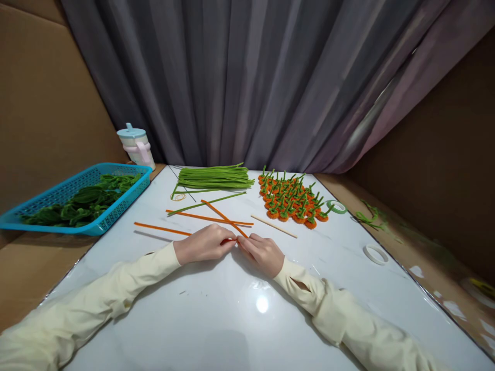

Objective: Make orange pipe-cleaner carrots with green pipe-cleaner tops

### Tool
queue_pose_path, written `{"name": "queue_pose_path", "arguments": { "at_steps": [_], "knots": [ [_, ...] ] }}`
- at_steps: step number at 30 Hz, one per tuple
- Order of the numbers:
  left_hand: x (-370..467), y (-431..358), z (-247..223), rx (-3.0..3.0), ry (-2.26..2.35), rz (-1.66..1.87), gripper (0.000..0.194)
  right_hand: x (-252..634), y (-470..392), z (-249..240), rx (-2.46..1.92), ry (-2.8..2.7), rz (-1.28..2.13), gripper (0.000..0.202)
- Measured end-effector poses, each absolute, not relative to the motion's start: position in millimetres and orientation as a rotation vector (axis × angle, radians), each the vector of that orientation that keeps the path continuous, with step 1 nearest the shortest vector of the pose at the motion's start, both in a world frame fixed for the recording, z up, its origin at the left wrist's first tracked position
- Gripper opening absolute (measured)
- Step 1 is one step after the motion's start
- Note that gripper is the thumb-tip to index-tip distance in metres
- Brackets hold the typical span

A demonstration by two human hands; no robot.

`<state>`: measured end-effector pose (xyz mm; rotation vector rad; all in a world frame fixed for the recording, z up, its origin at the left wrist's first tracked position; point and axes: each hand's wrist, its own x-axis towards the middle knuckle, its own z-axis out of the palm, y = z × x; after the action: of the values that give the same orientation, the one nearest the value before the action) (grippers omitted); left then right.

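Observation:
My left hand (207,243) is closed in a pinch on an orange pipe cleaner (162,229), whose long end sticks out to the left above the white table. Close beside it, my right hand (264,252) pinches orange stem at the fingertips, and the two hands nearly touch. Another orange pipe cleaner (218,212) slants down to the right hand's fingers. It crosses an orange one (193,216) lying on the table. Behind them lies a loose green stem (216,200). To the right of these rests a thin wooden stick (274,226).
A green pipe cleaner bundle (214,177) and rows of small orange-and-green pieces (290,198) lie at the back. A blue basket (102,222) with green pieces and a lidded cup (136,147) stand left. Tape rolls (376,254) lie right.

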<state>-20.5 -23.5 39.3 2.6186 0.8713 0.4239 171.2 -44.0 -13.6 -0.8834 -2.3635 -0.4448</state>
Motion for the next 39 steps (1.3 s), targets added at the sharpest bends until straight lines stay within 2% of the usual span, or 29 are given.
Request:
{"name": "queue_pose_path", "arguments": {
  "at_steps": [6,13,39],
  "knots": [
    [-20,-24,43,2.563,0.835,0.455,0.026,171,-45,-13,-0.914,-2.384,-0.402,0.019],
    [-18,-23,51,2.151,1.092,0.465,0.023,172,-44,-13,-0.849,-2.397,-0.474,0.026],
    [-19,-24,53,2.362,0.975,0.386,0.023,168,-46,-11,-0.886,-2.297,-0.444,0.019]
  ]
}}
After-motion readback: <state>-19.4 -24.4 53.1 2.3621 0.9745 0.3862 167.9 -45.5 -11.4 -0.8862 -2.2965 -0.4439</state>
